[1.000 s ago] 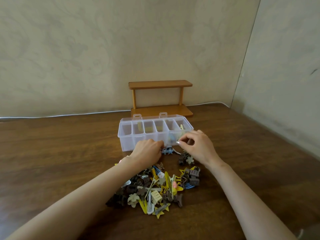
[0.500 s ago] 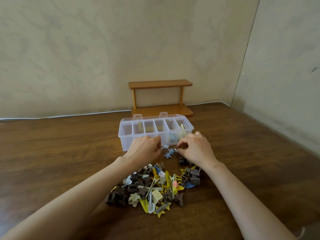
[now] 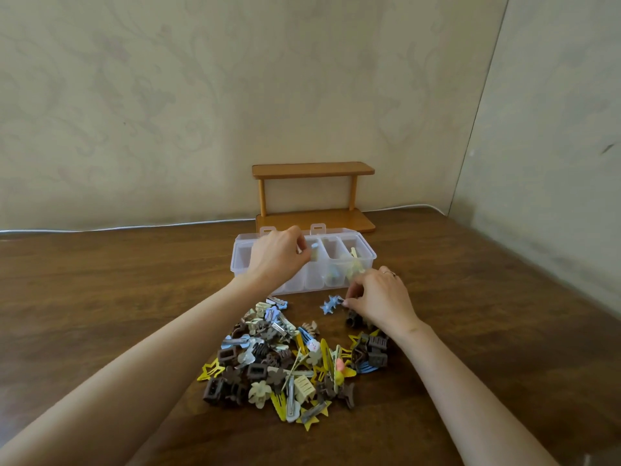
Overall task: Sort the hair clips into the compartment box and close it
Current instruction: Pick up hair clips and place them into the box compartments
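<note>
Left hand: the left hand (image 3: pixel 279 258) has risen from the near side of the box, where it was half a second ago, and is now over the middle compartments. Its fingers (image 3: pixel 300 250) are curled together on a pale clip (image 3: pixel 314 246), which looks pinched at the tips.
Right hand: the right hand (image 3: pixel 381 301) has slid to the right and stays low, just in front of the box. Thumb and forefinger are clamped on one end of a blue star clip (image 3: pixel 328 305), which sits at or just above the surface (image 3: pixel 100 297); which of the two I cannot tell.
What changed: both hands were close together at the star clip a moment ago; now they have split, one to each clip.
Meaning for the task: the pale clip seems about to drop into a middle cell, and the star clip looks next. Sorting is at an early stage.
Compartment box: the clear compartment box (image 3: pixel 371 264) stands between the hands and the shelf, open on top. A few clips lie in the right-hand cells; the others look almost bare. Closing is not yet due.
Pile: the pile of hair clips (image 3: pixel 292 361), brown, yellow, blue and cream, lies between the forearms, near the box but apart from it.
Behind: a wooden shelf (image 3: pixel 314 196) stands just beyond the box, and a white cable (image 3: pixel 134 227) runs along the wall.
Ring: a ring (image 3: pixel 389 273) is on the right hand.
Writing: no brand, label or text can be read anywhere.
</note>
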Demonstrator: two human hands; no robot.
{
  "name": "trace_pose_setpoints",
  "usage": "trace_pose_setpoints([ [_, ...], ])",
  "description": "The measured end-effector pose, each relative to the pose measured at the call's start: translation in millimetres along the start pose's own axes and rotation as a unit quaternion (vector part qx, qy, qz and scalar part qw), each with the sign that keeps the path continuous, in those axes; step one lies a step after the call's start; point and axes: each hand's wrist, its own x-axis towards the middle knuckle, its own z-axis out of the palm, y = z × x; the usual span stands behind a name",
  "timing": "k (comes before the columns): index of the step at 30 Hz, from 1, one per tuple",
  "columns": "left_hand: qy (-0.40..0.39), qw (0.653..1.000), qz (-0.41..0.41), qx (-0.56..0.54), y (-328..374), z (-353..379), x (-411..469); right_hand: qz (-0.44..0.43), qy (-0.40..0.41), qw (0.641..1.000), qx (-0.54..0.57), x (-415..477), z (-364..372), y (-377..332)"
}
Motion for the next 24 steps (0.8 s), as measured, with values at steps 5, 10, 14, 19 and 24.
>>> trace_pose_setpoints([
  [5, 0.024, 0.999, 0.014, -0.037, 4, 4, 0, -0.013, 0.005, 1.0, 0.024, 1, 2, 4],
  [10, 0.044, 0.997, 0.049, -0.046, -3, -3, -26, 0.0, 0.015, 0.994, 0.111, 2, 1, 8],
  [14, -0.032, 0.995, 0.08, -0.044, -1, -1, -44, -0.009, 0.019, 0.986, 0.168, 4, -1, 9],
  [19, -0.155, 0.985, 0.081, 0.004, 8, 17, -46, -0.015, 0.035, 0.979, 0.2, 2, -4, 7],
  [24, -0.166, 0.982, 0.092, -0.002, 15, 28, -44, -0.012, 0.052, 0.974, 0.221, 0, -5, 9],
])
